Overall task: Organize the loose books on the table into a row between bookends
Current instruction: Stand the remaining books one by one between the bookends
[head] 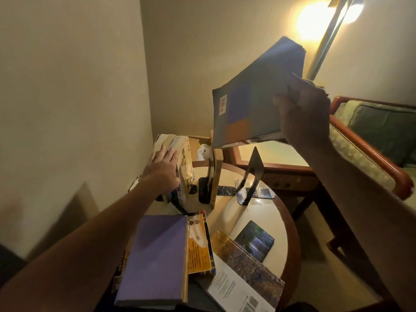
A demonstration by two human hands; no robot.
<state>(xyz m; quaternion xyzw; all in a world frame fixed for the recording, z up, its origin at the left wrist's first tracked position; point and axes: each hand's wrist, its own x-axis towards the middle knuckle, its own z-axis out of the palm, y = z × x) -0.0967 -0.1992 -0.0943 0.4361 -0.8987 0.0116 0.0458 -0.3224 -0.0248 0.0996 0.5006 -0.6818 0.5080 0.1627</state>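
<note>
The raised book [252, 102] has a grey-blue cover with a deeper blue block, an orange-brown patch at its lower edge and a small white barcode label. Lying on the pale cream, brown-rimmed round table [290, 226] are a plain purple book [155, 257], a yellow-orange book [199, 244] with dark print, and a white-backed book [245, 271] carrying a speckled violet-and-gold picture. The bookend [253, 176] is black.
</note>
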